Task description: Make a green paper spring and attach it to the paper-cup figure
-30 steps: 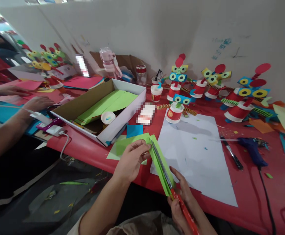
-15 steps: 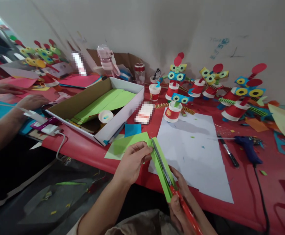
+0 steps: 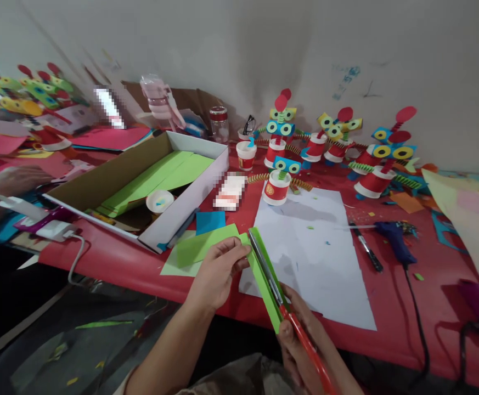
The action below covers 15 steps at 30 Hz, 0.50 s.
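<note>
My left hand (image 3: 217,274) pinches the upper part of a long light-green paper strip (image 3: 258,274) between thumb and fingers. My right hand (image 3: 299,329) grips the red handles of a pair of scissors (image 3: 311,351), its thumb on top. The metal blades lie lengthwise along the green strip, tips close to its far end. The strip's near end touches the right hand. Beyond my left hand, more green paper (image 3: 204,249) lies on the table with a small blue paper piece (image 3: 210,223). Most of the right fingers are hidden behind the paper and scissors.
A white box (image 3: 184,219) holds green sheets and a paper cup. A white sheet (image 3: 309,247), paper-cup figures (image 3: 275,189), a black marker (image 3: 366,248) and a blue glue gun (image 3: 395,241) lie on the red table. At left is another person's hand (image 3: 21,181).
The view has turned slightly right, so the table things appear further left. Both hands still hold the strip and scissors, with little movement between them.
</note>
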Motion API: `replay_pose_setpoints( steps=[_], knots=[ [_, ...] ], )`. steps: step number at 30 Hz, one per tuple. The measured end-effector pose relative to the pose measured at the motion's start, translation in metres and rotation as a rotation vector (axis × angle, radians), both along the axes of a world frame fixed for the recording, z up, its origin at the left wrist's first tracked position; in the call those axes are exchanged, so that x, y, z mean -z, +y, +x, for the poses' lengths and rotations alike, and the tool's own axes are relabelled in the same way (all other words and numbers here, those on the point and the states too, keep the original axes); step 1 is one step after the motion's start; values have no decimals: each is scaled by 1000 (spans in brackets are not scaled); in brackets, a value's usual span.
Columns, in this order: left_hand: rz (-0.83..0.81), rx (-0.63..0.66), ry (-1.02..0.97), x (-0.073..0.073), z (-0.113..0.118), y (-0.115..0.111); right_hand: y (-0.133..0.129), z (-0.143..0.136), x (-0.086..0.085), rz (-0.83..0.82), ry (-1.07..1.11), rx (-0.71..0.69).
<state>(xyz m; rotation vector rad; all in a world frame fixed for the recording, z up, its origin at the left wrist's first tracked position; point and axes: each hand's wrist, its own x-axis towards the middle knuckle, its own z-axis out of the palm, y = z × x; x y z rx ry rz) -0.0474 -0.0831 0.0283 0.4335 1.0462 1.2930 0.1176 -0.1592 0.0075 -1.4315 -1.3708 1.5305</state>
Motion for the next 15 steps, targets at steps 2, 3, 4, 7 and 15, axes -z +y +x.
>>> replay_pose_setpoints(
  steps=[2, 3, 4, 7, 15],
  knots=[
    [1, -33, 4, 2, 0, 2, 6, 8, -5, -62, 21, 15],
    [1, -55, 12, 4, -1, 2, 11, 14, -8, -60, 5, 33],
    [1, -74, 25, 6, -2, 3, 17, 22, -11, -30, -39, 52],
    [-9, -73, 74, 12, -5, 2, 38, 50, -22, 158, -341, 92],
    [-56, -49, 159, 17, -13, -9, 73, 100, -22, 420, -1141, 7]
  ],
)
